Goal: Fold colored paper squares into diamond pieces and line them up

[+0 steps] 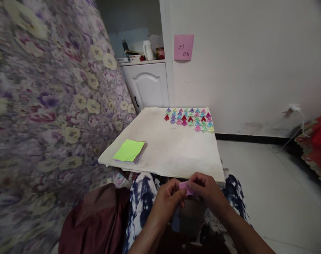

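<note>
A small folded piece of pink paper is pinched between my two hands, just in front of the table's near edge and above my lap. My left hand grips its left side with thumb and fingers closed. On the right side, my right hand presses it between thumb and fingertips. Colourful folded paper pieces lie in rows at the far right of the cream-covered table. A stack of square paper with a bright green sheet on top sits at the table's left.
A floral curtain hangs along the left. Behind the table are a white cabinet with a white jug, and a wall bearing a pink note. Maroon cloth lies at lower left; a charger cable hangs at right.
</note>
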The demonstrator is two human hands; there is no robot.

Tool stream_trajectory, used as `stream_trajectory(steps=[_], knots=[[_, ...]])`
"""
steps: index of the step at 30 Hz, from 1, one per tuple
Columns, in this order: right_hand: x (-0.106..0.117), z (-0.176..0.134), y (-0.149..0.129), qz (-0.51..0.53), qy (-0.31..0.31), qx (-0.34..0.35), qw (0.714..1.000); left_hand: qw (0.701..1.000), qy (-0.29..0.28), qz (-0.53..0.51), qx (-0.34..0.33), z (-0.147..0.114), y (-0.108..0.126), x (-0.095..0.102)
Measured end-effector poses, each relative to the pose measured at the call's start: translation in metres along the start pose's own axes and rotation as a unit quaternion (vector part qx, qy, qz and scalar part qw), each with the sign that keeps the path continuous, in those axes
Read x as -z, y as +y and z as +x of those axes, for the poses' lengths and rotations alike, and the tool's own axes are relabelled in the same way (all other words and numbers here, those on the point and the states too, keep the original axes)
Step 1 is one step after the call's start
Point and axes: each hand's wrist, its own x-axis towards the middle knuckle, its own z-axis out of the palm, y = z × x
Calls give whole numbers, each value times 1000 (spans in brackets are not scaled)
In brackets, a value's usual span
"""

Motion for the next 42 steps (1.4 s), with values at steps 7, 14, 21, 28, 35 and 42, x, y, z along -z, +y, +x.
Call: stream_trajectory(steps=[7,14,21,28,35,42], knots=[[-1,0,-7,42,-31,-19,998,1000,-2,8,-25,-1,0,1],[-1,-4,-2,180,-73,-86,977,998,-31,24,-47,-5,1,2],[-3,-7,9,280,-77,-113,950,998,-44,-13,-43,-4,0,3],[-12,-9,23,354,-111,-101,923,993,-23,-111,-39,-4,1,-5],[-19,-11,24,376,-127,-85,914,993,-22,-119,-16,-6,5,-3],[-13,-10,25,246,-30,-58,967,995,-17,-98,14,-6,5,0]])
